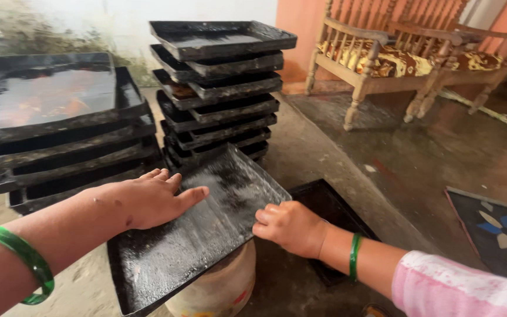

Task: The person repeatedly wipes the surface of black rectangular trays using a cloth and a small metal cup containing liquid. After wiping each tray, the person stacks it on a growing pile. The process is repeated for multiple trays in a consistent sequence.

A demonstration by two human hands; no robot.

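A black greasy baking tray [206, 235] lies tilted on top of a pale round container [218, 290]. My left hand [148, 199] rests flat on the tray's inner surface near its left rim, fingers spread. My right hand [289, 226] grips the tray's right edge with curled fingers. Both wrists wear green bangles. Another black tray [330, 202] lies on the floor just behind my right hand.
Two stacks of black trays stand on the floor: a wide one [60, 135] at the left and a taller one [218, 88] at centre back. Wooden chairs with patterned cushions [394, 58] stand at the back right. A patterned mat [494, 229] lies at the right.
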